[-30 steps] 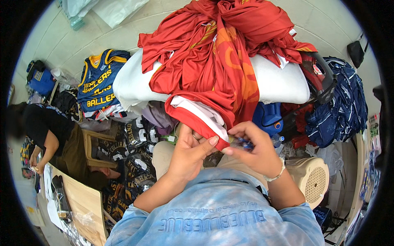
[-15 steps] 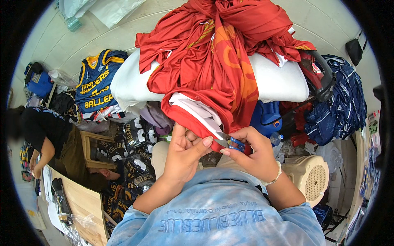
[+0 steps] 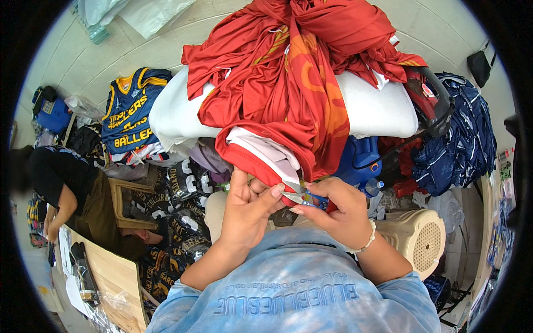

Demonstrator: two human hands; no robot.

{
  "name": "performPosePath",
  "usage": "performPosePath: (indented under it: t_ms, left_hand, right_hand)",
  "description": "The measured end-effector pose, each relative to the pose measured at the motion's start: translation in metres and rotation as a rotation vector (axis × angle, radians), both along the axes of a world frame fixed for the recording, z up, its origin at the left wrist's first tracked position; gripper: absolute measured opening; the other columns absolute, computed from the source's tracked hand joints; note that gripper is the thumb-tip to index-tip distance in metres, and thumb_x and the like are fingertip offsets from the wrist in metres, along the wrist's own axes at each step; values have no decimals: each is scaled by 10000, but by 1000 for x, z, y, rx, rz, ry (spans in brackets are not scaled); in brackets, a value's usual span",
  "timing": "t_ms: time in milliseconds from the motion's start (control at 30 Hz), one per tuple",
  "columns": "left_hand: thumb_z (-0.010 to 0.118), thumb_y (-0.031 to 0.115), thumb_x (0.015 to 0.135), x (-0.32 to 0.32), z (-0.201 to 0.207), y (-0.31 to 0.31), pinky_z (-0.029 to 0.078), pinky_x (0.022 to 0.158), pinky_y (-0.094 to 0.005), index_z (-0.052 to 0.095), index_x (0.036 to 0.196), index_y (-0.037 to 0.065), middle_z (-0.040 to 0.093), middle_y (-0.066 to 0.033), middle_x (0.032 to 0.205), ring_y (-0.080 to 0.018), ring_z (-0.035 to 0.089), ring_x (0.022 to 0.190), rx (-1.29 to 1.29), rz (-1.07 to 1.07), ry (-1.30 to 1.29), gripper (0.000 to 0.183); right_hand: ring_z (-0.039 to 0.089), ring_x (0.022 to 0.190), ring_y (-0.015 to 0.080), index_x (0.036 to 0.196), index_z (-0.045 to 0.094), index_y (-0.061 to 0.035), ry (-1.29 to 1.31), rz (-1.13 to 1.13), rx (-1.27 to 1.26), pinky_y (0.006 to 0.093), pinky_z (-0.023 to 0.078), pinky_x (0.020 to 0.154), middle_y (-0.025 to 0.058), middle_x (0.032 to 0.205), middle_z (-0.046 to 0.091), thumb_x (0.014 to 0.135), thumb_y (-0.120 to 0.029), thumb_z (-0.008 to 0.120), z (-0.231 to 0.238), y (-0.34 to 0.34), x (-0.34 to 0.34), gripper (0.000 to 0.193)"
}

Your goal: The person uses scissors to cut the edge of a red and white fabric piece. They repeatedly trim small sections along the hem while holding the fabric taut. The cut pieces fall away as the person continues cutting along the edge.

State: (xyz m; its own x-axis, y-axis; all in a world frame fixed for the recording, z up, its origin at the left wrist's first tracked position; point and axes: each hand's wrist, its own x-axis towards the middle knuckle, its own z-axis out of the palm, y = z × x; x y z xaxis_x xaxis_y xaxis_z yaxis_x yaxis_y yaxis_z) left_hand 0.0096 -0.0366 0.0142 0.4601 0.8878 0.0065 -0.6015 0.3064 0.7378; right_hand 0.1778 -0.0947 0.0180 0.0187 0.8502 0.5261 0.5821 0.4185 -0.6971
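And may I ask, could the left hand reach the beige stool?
Probably not: the left hand holds the red garment, and the right forearm lies between that hand and the stool.

**Heap of garments (image 3: 266, 89) spilling over the near edge of the padded board (image 3: 383, 108)**

Across the board's middle the heap is lying, the wall (image 3: 66, 61) standing behind! Just this side of the near edge, the left hand (image 3: 244, 210) is holding the hem (image 3: 249, 160); on its right, the right hand (image 3: 344, 212) is carrying snips (image 3: 292, 197), blades pointing left. Below the near right corner a jug (image 3: 360, 161) is sitting. Off the left end, a jersey (image 3: 130, 114) is lying; off the right end, a bundle of clothes (image 3: 458, 141). Nearer, rightward, a stool (image 3: 408, 238) is standing. Below the near left corner a pile of jerseys (image 3: 191, 222) is spreading, a frame (image 3: 116, 202) standing on its left, a co-worker (image 3: 66, 180) bending farther left, a tabletop (image 3: 114, 272) jutting in nearer.
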Motion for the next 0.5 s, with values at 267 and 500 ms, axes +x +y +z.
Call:
performPosePath:
  t_ms: [267, 500]
  left_hand:
    - [572, -40, 875, -1, 0, 0, 538, 884, -367, 262, 1397, 90, 580, -118, 1174, -209, 602, 1060, 4, -9, 6, 621]
    - [562, -44, 879, -2, -2, 1, 549, 871, -365, 265, 1398, 99, 580, -114, 1181, -210, 600, 1069, 20, -35, 8, 615]
  right_hand:
    - [622, 645, 160, 881, 616, 9, 43, 24, -85, 253, 483, 588, 122, 777, 646, 651, -106, 845, 6, 0, 1, 345]
    - [616, 626, 144, 857, 614, 2, 40, -9, -61, 241, 475, 573, 103, 762, 646, 676, -110, 833, 5, 0, 0, 306]
